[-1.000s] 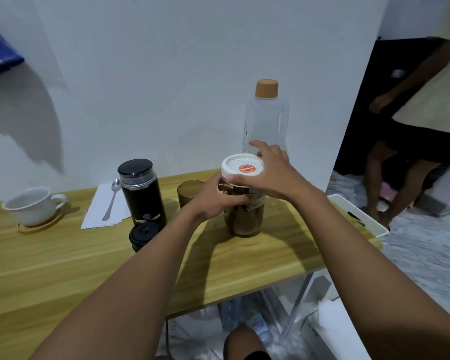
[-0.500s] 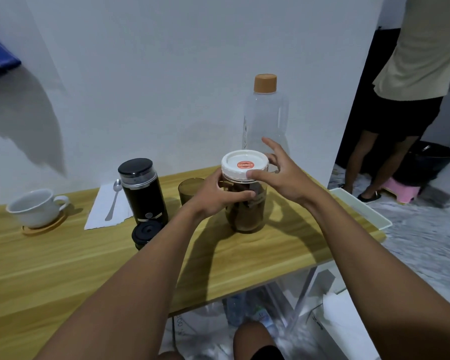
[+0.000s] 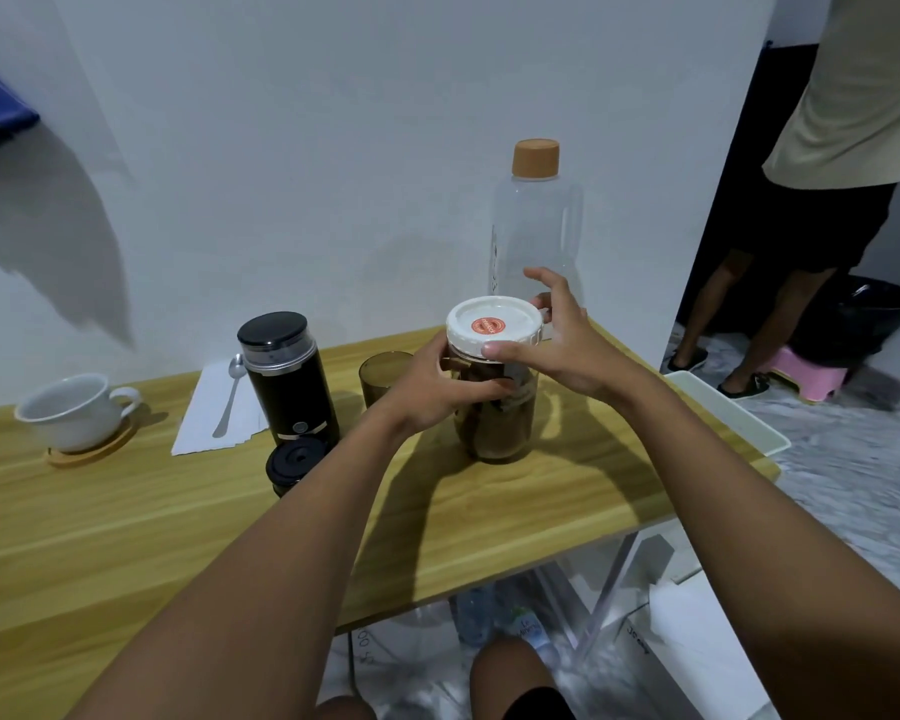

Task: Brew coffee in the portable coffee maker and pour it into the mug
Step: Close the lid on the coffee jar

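At frame centre, on the table (image 3: 126, 511): left hand (image 3: 435, 394) wraps the jar (image 3: 497, 423), right hand (image 3: 562, 345) pinches its white lid (image 3: 492, 327) w/ thumb & spread fingers. Task looks barely begun: lid on, coffee maker (image 3: 287, 381) left of centre unhandled, mug (image 3: 71, 410) at far left appears empty. Jar contents brown, hard to ID; can't tell if lid is loosened; bottle (image 3: 536, 226) behind partly hidden by right hand

red sticker (image 3: 489, 325) on jar lid (image 3: 518, 315), print unreadable
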{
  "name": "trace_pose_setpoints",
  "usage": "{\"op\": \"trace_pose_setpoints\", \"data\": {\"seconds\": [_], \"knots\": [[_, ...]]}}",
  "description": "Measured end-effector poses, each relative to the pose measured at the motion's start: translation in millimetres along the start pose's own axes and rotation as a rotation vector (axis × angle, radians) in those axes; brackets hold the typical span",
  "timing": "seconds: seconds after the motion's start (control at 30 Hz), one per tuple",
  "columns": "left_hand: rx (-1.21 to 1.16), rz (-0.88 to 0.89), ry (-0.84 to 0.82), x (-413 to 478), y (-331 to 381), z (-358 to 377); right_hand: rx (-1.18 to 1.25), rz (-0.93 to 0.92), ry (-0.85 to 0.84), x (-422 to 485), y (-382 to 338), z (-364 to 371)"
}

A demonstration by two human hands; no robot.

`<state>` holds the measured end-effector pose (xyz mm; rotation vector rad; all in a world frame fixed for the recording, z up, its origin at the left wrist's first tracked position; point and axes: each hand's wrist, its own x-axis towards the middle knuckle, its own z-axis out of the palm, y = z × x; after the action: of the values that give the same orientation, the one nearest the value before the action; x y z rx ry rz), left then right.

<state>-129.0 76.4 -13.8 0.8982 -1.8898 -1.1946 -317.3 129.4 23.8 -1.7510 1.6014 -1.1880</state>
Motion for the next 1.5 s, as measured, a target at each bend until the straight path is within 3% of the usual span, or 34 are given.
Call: {"op": "trace_pose_setpoints", "data": {"seconds": [0.1, 0.23, 0.37, 0.5, 0.67, 0.8, 0.97, 1.1, 1.27, 1.43, 1.5], "knots": [[-0.012, -0.003, 0.011, -0.1, -0.3, -0.6, 0.117, 0.006, -0.091, -4.5, 3.7, -4.6], [-0.037, 0.005, 0.024, -0.5, -2.7, 0.5, -0.050, -0.012, 0.120, -5.7, 2.8, 18.9], [-0.002, 0.005, 0.018, -0.4, -2.4, -0.4, 0.221, 0.039, -0.077, -6.3, 4.7, 7.5], [0.004, 0.006, 0.028, -1.8, -0.5, 0.7, 0.198, 0.046, 0.061, -5.6, 6.4, 11.7], [-0.002, -0.004, 0.032, -2.9, 1.1, 0.9, 0.298, 0.089, 0.001, -9.3, 15.0, 8.0], [0.006, -0.006, 0.027, -3.8, 1.3, 1.8, 0.209, 0.015, 0.142, -9.2, 12.4, 13.9], [-0.005, -0.004, 0.024, -4.1, 2.9, 2.2, 0.208, 0.037, 0.008, -7.8, 11.8, 6.7], [0.000, 0.010, 0.021, -6.0, 3.2, 4.2, 0.182, 0.030, 0.120, -7.0, 12.4, 11.0], [0.003, 0.014, 0.033, -5.8, 3.9, 4.1, 0.251, 0.067, 0.012, -5.6, 20.2, 9.0], [0.003, 0.012, 0.042, -5.3, 1.2, 5.5, 0.144, 0.038, 0.167, -6.9, 14.8, 17.1], [0.000, 0.015, 0.045, -5.1, 1.2, 5.8, 0.186, 0.032, 0.108, -10.1, 17.0, 16.8]]}}
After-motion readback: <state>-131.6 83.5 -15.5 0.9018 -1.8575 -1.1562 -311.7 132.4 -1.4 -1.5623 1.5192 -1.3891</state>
